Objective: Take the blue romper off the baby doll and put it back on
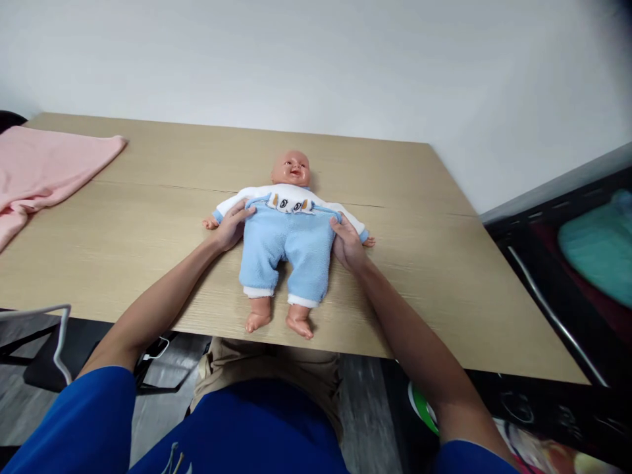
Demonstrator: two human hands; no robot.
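Pale wood grain is filling most of my view: a wide surface (123, 224) is running up against a plain white wall (345, 59). At the far left a pink cloth (44, 168) is lying rumpled over the surface's corner, well apart from everything else, and below the near edge on that side a white tube frame (63, 329) is showing.

Moving inward, my left hand (232, 224) is reaching out from a blue sleeve. Its fingers are curling over the waistband of the blue trousers (286, 253), pinching the fabric at the doll's side, just beside its outstretched arm.

The doll (291, 171) is lying on its back in the middle of the surface, head pointing away from me toward the wall, bare feet pointing at me and nearly reaching the near edge. It is wearing a white top with a cartoon face on the chest. The trousers are sitting high, with the waistband at that chest, and are covering both legs down to the white cuffs.

On the other side my right hand (348, 242) is mirroring the first — it is closing on the waistband there, gripping the fabric beside the doll's other arm.

Further right, past the surface's edge, a dark stand (523, 224) is holding a teal bundle (600, 253) — both are blurring at the rim of my view.
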